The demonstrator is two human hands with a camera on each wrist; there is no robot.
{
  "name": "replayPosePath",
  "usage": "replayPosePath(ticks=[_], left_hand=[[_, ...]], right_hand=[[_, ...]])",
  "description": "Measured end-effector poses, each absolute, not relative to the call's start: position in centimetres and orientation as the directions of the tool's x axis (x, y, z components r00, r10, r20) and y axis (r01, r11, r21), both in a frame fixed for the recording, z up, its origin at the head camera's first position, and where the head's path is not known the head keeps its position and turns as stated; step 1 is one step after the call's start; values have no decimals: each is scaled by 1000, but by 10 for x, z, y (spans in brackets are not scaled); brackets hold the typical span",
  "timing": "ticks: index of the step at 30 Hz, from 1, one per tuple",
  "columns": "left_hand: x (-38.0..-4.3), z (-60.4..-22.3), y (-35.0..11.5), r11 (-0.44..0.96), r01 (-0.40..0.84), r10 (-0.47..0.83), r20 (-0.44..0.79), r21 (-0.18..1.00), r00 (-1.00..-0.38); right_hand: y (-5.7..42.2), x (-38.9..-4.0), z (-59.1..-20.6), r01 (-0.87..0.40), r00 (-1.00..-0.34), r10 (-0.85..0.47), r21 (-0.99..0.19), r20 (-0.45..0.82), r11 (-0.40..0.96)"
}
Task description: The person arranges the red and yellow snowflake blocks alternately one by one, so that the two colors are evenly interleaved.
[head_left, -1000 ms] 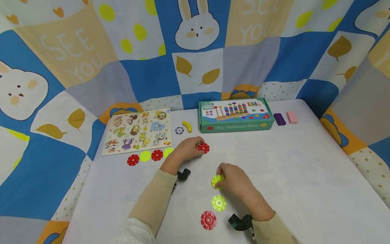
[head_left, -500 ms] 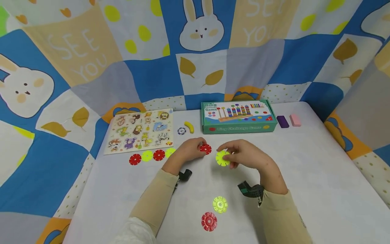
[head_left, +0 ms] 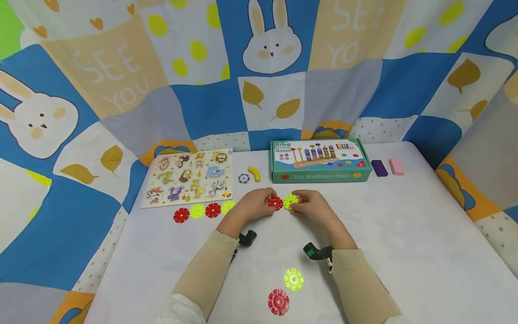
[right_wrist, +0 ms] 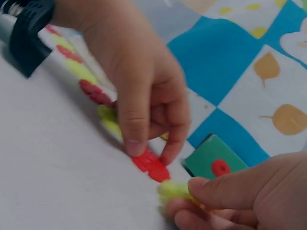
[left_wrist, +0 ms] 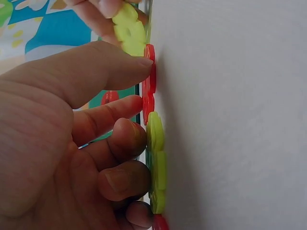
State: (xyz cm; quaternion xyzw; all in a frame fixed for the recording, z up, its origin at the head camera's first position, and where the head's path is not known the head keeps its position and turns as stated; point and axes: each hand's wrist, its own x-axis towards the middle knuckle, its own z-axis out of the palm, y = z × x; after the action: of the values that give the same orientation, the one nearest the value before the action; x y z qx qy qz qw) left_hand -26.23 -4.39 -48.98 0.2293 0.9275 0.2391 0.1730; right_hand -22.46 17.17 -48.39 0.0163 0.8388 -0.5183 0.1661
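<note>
In the head view my left hand (head_left: 256, 204) holds a red notched plastic disc (head_left: 275, 203) between thumb and fingertip at the right end of a row of discs. My right hand (head_left: 313, 205) pinches a yellow-green notched disc (head_left: 290, 202) beside it; in the head view the two edges meet or nearly meet. From the left wrist, the red disc (left_wrist: 149, 84) lies along the table, with another yellow-green disc (left_wrist: 156, 163) of the row by my other left fingers. Part of the row is hidden by my left hand in the head view. The right wrist view is blurred.
A loose yellow-green disc (head_left: 293, 279) and a red disc (head_left: 278, 302) lie nearer me. Behind are an animal puzzle board (head_left: 188, 177), a poker chip (head_left: 243, 178), a toy banana (head_left: 254, 173), a green game box (head_left: 321, 161), a purple block (head_left: 379, 168) and a pink block (head_left: 396, 166).
My right hand has picked up the yellow-green disc from the near table and carried it away from me, up to the red disc. My left hand has stayed on the red disc.
</note>
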Motion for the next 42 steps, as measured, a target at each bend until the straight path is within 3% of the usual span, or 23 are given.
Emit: replayPosePath(ticks=[6,12,28,42], left_hand=[[-262,-490,-42,779,330,505,-221,533,-835],[-260,-487,-40,792,344,503,-222,504,-835],[-254,-481,-30,800,436,534,-157,412,-831],[-260,-493,-3,768,545,611,-129,335,-781]], right_hand=[[169,-222,-483,107,-970,-91,-735,-225,670],[167,-221,-487,21,-989,-77,-633,-126,773],[167,-222,-485,72,-981,-61,-639,-184,766],[173,-223,-483,37,-980,-107,-677,-170,735]])
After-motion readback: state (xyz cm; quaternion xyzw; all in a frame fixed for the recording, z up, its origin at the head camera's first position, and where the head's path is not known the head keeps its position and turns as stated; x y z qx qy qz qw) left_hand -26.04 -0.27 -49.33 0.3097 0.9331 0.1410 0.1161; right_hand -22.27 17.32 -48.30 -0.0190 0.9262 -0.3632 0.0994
